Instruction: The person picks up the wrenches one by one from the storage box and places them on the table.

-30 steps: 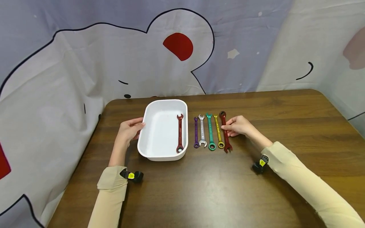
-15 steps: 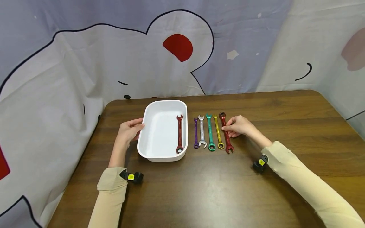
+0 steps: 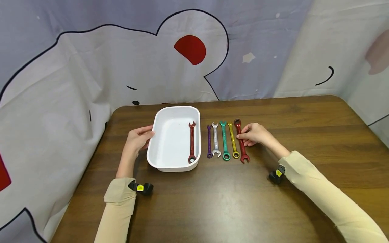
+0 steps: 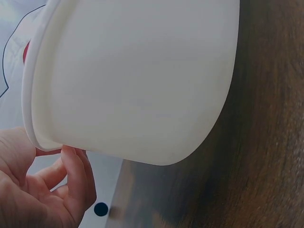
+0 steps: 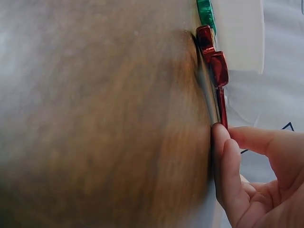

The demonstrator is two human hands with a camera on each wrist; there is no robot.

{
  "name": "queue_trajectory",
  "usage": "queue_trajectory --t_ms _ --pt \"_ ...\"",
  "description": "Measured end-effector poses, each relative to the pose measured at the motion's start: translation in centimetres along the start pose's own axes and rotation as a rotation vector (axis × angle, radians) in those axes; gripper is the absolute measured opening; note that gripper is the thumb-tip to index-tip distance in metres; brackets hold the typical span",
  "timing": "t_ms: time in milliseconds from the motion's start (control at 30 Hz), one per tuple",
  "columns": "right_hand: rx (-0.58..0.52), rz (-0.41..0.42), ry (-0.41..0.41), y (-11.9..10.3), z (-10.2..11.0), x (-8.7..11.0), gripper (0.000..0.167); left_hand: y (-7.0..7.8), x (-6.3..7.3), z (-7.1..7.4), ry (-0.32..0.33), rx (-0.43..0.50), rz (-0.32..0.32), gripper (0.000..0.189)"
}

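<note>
My left hand (image 3: 138,139) grips the left side of a white plastic tray (image 3: 149,152), its thumb at the rim and its fingers curled beneath, as the left wrist view shows of the hand (image 4: 52,185). Inside the tray, along its right wall, lies a dark red wrench (image 3: 191,141). My right hand (image 3: 255,135) pinches another red wrench (image 3: 241,143) between thumb and fingertips, midway along its shank. That wrench is rightmost in a row and slightly slanted, its open end toward me. In the right wrist view the red wrench (image 5: 219,71) appears just beyond the fingertips.
Between the tray and the pinched wrench lie a purple wrench (image 3: 209,141), a silver wrench (image 3: 215,139), a green wrench (image 3: 224,141) and a yellow wrench (image 3: 233,140). They rest on a brown wooden table (image 3: 212,202). A patterned cloth (image 3: 258,44) hangs behind the table.
The near end of the pinched red wrench has swung slightly to the right, away from the yellow one. My left hand and the tray have stayed in place.
</note>
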State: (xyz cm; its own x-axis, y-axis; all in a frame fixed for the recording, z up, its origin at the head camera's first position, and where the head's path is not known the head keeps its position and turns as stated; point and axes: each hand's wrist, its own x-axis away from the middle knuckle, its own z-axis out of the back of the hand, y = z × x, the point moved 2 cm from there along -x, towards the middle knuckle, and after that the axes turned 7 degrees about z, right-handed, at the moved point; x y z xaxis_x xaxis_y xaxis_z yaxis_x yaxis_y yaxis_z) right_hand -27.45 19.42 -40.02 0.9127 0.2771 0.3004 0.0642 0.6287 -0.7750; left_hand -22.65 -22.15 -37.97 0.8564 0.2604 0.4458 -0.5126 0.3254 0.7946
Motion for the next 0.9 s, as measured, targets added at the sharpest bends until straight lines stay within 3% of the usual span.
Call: queue_trajectory --t_ms 400,900 --pt "0.064 0.019 -0.006 -0.2 0.04 0.1 0.031 0.13 0.11 -0.03 0.008 0.002 -0.001 0.044" --pt "0.057 0.015 -0.008 -0.07 -0.11 0.15 0.031 0.15 0.32 -0.06 0.012 0.008 -0.002 0.044"
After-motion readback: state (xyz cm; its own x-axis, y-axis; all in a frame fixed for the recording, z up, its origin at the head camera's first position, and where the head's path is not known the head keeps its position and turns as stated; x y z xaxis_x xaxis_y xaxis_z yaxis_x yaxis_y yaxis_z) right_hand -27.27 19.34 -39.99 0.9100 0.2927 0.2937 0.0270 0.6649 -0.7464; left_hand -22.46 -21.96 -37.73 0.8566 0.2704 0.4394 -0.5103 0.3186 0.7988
